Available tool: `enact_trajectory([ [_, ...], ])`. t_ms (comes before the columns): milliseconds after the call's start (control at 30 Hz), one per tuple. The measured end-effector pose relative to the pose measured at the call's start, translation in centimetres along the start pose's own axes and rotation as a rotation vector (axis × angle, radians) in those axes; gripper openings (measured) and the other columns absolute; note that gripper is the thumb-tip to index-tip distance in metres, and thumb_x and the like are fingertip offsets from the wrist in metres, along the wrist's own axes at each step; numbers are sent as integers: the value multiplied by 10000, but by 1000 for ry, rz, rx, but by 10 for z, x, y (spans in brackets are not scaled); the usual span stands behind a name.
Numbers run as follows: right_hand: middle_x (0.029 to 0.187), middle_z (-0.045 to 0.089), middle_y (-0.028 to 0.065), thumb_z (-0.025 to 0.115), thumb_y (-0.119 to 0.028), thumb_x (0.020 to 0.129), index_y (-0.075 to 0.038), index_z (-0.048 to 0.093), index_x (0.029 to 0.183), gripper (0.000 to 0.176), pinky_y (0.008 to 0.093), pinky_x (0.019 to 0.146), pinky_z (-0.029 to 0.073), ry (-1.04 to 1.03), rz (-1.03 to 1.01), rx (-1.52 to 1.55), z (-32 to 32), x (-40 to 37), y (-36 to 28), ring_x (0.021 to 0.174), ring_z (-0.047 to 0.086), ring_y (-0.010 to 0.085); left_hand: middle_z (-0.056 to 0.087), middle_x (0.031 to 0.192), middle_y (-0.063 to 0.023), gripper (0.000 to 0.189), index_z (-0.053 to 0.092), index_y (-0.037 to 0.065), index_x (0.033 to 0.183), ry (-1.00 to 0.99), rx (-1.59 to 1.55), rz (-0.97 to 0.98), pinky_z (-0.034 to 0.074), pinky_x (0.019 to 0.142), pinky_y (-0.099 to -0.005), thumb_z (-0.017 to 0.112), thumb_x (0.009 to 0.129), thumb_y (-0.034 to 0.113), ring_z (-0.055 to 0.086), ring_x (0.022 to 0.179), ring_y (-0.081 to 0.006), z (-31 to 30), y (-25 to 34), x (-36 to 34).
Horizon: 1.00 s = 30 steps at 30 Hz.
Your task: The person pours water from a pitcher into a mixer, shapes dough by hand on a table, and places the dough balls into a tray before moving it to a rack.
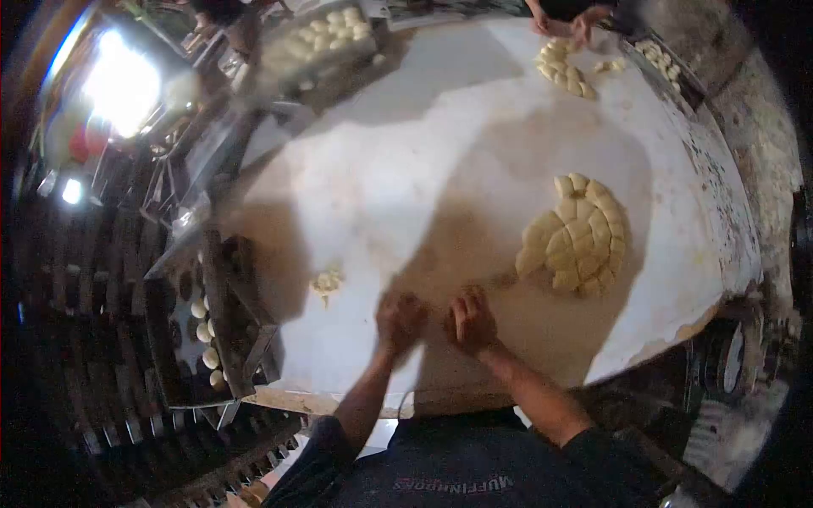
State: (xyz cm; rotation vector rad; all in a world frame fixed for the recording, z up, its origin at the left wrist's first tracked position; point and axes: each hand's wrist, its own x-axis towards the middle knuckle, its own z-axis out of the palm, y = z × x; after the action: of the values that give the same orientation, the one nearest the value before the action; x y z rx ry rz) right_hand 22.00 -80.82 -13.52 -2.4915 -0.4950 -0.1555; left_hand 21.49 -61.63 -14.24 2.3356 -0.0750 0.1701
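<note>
Low over the near part of the white floured table (356, 195), my left hand (401, 322) is curled with the knuckles up. Close to its right, my right hand (472, 320) is also curled, fingers bent down toward the surface. Whatever lies beneath the two palms is hidden. To the right of my right hand rests a rounded slab of pale dough (580, 237), cut into several pieces. A small crumbly heap of dough scraps (326, 284) lies left of my left hand.
At the left edge stands a dark tray (182, 372) with several dough balls (204, 330). Another tray of dough balls (330, 34) is at the far left. A co-worker's hands (580, 25) work at cut dough (561, 68) at the far right, beside a tray of pieces (659, 63).
</note>
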Motion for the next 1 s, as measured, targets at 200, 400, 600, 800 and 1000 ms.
enact_trajectory([
  [200, 866, 526, 208, 571, -176, 797, 28, 552, 857, 213, 520, 938, 369, -188, -232, 58, -30, -50, 68, 990, 483, 402, 603, 924, -107, 165, 600, 99, 944, -63, 203, 241, 437, 861, -427, 617, 784, 129, 562, 913, -312, -59, -46, -55],
  [400, 876, 494, 168, 529, -222, 831, 23, 528, 855, 247, 514, 846, 355, 317, 99, -163, 15, 38, 33, 926, 441, 361, 594, 806, -89, 95, 589, 100, 830, 87, 352, 320, 416, 731, -432, 643, 762, 139, 559, 795, -299, 11, -99, 24],
  [600, 830, 516, 133, 484, -337, 910, 9, 526, 847, 355, 430, 790, 403, 211, 1, -8, 25, -37, 12, 843, 499, 301, 604, 1028, -131, 182, 606, 55, 992, 92, 293, 342, 389, 912, -483, 513, 886, 170, 569, 952, -325, -32, -35, -59],
  [800, 838, 586, 59, 402, -336, 984, -7, 559, 909, 372, 289, 611, 448, -329, 417, 692, 12, -17, -114, 741, 551, 150, 598, 1083, -155, 373, 432, 62, 1264, -257, -482, -101, 496, 805, -408, 510, 899, 73, 623, 906, -296, -125, -34, -81],
  [1000, 813, 624, 142, 519, -91, 870, -28, 572, 986, 142, 370, 570, 503, -289, 217, 607, 74, 1, -241, 688, 630, 281, 601, 1040, -184, 304, 496, 10, 1195, -37, -590, 87, 501, 753, -375, 511, 904, 96, 628, 881, -286, -215, -49, -93],
])
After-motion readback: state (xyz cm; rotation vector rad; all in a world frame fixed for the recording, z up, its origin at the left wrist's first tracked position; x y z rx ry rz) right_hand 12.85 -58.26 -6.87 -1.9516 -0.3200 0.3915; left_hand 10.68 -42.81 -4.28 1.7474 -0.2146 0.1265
